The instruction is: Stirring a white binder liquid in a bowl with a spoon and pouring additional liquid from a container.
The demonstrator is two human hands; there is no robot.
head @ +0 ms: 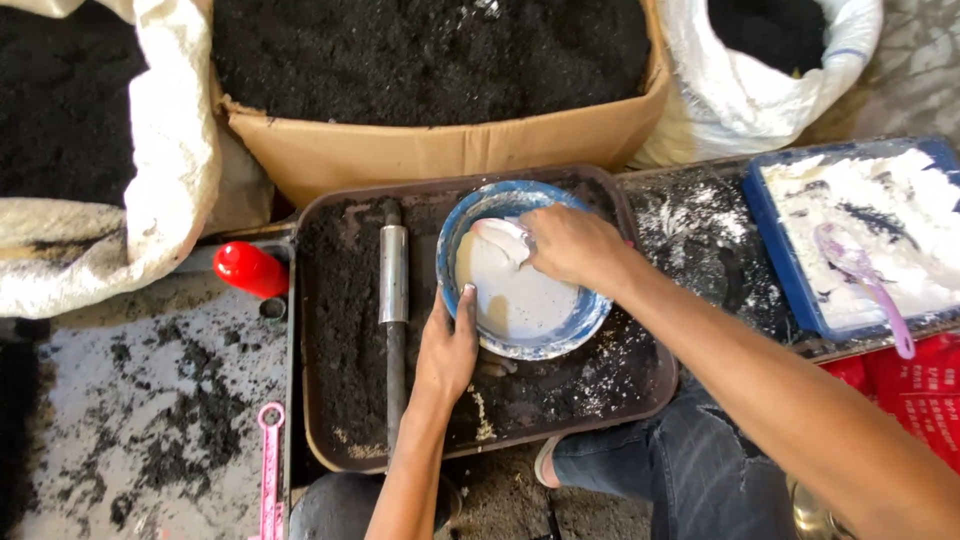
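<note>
While left hand [447,345] steadies bowl [520,270] rim, right hand [570,245] inside.

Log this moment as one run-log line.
left hand: steadies blue bowl rim | right hand: inside bowl, in white paste | bowl on dark tray

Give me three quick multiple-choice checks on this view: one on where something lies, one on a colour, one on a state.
1. Where does the metal rod lie?
A. in the brown tray, left of the bowl
B. inside the cardboard box
C. in the blue tub

2. What colour is the bowl's rim?
A. red
B. blue
C. green

3. What is the left hand doing?
A. resting flat on the floor
B. lifting the rod
C. touching the bowl's near rim

Answers: 1 A, the rod lies on the dark soil in the brown tray. 2 B, the bowl shows a blue rim around white paste. 3 C, the left hand sits against the rim while the right hand reaches inside.
</note>
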